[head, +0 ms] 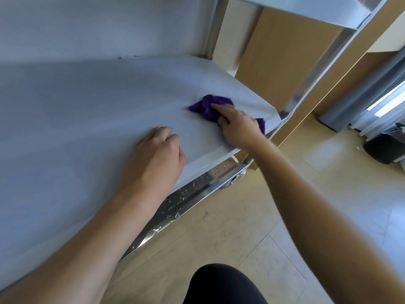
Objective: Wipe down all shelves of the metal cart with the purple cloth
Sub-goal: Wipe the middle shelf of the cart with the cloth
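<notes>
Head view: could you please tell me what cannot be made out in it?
Head view only.
Cloth: partly under the right hand.
Lower shelf: left end cut off by the frame edge.
Upper shelf: cut off at the top edge.
Wheel: mostly hidden under the lower shelf, blurred.

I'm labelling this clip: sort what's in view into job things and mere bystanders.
Job: purple cloth, gripped by right hand; cart shelf under it; left hand resting on that shelf.
Just around: black bin; grey curtain; wooden cabinet.
</notes>
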`<action>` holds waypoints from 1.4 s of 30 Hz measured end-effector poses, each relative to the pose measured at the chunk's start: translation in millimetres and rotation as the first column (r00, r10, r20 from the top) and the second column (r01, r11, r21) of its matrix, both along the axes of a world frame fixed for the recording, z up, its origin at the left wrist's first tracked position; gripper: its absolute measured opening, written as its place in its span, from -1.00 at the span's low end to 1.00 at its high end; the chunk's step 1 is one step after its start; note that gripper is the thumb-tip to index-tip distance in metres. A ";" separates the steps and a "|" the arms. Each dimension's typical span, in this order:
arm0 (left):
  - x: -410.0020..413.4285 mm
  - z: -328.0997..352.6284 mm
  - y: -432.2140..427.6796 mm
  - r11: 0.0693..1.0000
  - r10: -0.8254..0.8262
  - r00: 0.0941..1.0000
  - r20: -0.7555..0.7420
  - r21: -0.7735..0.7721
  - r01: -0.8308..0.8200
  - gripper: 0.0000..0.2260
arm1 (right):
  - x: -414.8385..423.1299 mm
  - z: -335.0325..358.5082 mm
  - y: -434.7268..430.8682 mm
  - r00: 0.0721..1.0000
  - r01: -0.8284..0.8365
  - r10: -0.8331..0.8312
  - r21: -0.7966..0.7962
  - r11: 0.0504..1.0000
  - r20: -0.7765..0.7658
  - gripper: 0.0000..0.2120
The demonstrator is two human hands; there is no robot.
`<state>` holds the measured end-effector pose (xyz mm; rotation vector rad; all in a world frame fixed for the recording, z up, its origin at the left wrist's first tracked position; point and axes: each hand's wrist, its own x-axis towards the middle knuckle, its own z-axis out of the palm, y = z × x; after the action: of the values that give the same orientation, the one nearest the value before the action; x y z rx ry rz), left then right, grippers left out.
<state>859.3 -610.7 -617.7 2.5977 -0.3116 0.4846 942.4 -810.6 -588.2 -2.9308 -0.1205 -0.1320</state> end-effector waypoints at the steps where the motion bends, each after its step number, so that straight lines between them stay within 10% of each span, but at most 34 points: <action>1: -0.8 1.4 -0.4 1.000 0.002 1.000 -0.005 0.001 -0.002 -0.88 | -15.7 -3.0 14.0 0.997 -0.070 0.070 0.004 0.998 0.034 -0.57; 14: -8.2 10.4 1.4 0.997 0.052 0.998 0.018 0.055 -0.053 -0.87 | -45.9 -7.0 49.5 0.973 -0.231 0.230 0.039 0.972 0.036 -0.59; 33: -1.3 -2.9 0.8 0.999 0.045 0.997 0.065 0.028 -0.047 -0.86 | 174.1 -2.8 4.9 0.993 -0.030 0.040 0.085 0.996 -0.114 -0.59; 42: -4.8 3.9 3.2 0.996 0.085 0.996 -0.003 0.004 -0.085 -0.85 | 63.5 -0.9 11.7 0.941 -0.330 0.331 0.021 0.944 -0.067 -0.56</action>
<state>854.6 -607.5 -613.8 2.6230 -0.2016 0.5104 1005.9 -798.9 -589.1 -2.8506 -0.5955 0.0216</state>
